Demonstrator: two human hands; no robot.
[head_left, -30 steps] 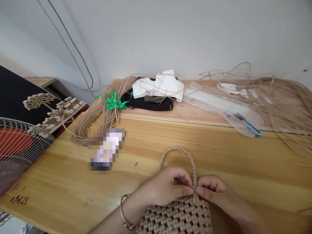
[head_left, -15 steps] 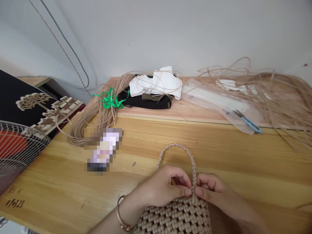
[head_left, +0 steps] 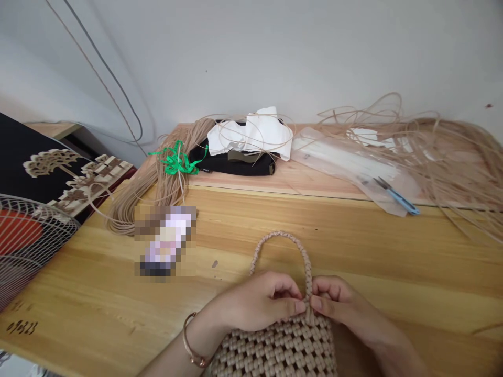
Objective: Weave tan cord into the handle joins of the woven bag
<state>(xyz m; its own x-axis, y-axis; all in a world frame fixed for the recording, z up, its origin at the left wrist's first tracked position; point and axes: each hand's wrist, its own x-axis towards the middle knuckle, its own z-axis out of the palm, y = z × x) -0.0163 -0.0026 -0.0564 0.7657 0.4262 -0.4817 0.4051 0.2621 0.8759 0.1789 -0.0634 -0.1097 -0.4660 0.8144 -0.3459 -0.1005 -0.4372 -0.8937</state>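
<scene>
Seen at the desk's (head_left: 353, 246) near edge: woven bag (head_left: 275, 348), standing upright, long axis vertical, mouth and braided handle (head_left: 280, 246) pointing up and arching side to side. Left hand (head_left: 259, 303) closed in a pinch, thumb and forefinger gripping the handle's right-hand root where it met the weave; right hand (head_left: 341, 306) likewise curled shut, fingertips pressed on the same spot from the other side. Bracelet (head_left: 192, 348) worn on the left wrist. Farther back, near the left edge, a coil of cane (head_left: 129, 204) tied with green ribbon (head_left: 176, 162); along the far edge, a black pouch (head_left: 231, 165) under white paper (head_left: 251, 133), a clear plastic sleeve (head_left: 346, 165) with blue snips (head_left: 396, 196) on it, and loose strands (head_left: 444, 157) spread toward the far right corner. Risk judged from here: a slipping pinch could let the strand end spring loose and slacken the joint; too hard a tug could kink the cane or skew the handle.
</scene>
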